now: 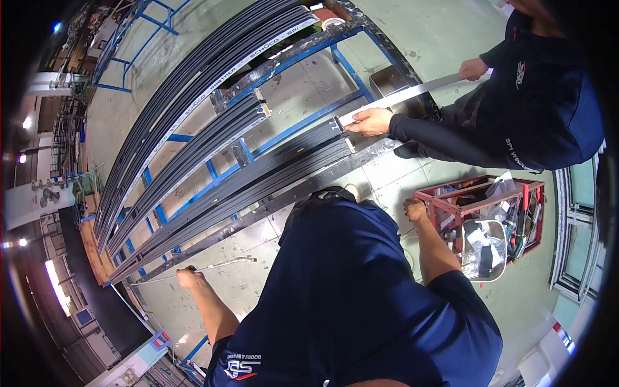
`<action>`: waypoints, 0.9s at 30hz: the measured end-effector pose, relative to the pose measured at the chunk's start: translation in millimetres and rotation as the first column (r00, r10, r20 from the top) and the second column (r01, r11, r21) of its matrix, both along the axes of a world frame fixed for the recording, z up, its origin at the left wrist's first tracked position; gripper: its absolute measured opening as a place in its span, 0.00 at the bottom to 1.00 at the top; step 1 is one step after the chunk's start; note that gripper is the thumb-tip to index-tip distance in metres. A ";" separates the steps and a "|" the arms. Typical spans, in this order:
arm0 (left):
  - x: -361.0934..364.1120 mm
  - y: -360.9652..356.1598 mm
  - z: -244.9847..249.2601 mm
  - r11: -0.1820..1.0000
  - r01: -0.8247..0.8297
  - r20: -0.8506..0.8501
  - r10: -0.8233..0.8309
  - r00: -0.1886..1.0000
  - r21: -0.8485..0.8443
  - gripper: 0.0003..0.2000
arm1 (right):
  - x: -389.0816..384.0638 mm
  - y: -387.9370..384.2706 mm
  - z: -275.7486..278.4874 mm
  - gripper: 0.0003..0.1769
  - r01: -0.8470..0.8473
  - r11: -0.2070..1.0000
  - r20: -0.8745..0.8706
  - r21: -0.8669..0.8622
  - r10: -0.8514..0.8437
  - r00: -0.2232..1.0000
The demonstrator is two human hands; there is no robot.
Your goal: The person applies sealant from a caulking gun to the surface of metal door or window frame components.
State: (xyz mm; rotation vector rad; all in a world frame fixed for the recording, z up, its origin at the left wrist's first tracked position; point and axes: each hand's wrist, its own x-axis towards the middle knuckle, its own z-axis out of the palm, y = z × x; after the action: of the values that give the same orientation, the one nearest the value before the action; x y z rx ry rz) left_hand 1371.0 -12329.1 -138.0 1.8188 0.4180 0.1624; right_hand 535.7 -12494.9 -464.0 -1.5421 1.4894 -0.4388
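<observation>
My left hand (190, 277) is closed around a thin pale strip (225, 262), which sticks out on both sides of it beside the rack. My right hand (416, 209) is curled at the near corner of a red metal cart (442, 216); whether it grips the frame I cannot make out. Long dark window profiles (284, 161) lie in front of me on a blue metal rack (303, 129). Across from me, a co-worker's hand (371, 121) holds a white flat bar (406, 97) at the profiles' end, with the other hand (474, 69) farther along it.
More profiles with printed film (238, 64) lie along the rack's far side. The cart carries tools, and a beige bin (493, 274) of plastic scraps hangs on its side. Window frames (577, 238) lean at the right. Another blue stand (126, 61) is at the upper left.
</observation>
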 end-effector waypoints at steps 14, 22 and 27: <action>22.4 -108.2 -86.1 0.937 0.232 -0.095 -0.215 0.972 0.261 0.14 | -0.6 -12.4 41.9 0.17 -0.005 0.943 -0.280 0.333 0.104 0.954; -68.3 -172.7 -51.7 0.990 0.091 -0.025 -0.089 0.996 0.104 0.14 | -34.1 12.0 15.4 0.15 0.009 0.990 -0.222 0.142 0.023 0.975; -89.1 -182.0 -44.6 0.981 0.179 -0.053 -0.175 0.983 0.071 0.20 | -22.1 11.5 70.5 0.18 0.119 0.935 -0.255 0.335 -0.031 0.966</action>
State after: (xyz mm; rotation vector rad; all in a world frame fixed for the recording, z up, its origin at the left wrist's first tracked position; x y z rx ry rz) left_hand 1281.8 -12511.2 -182.6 1.9266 0.2834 0.0128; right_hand 513.6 -12483.4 -393.4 -1.2926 1.7164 -0.0174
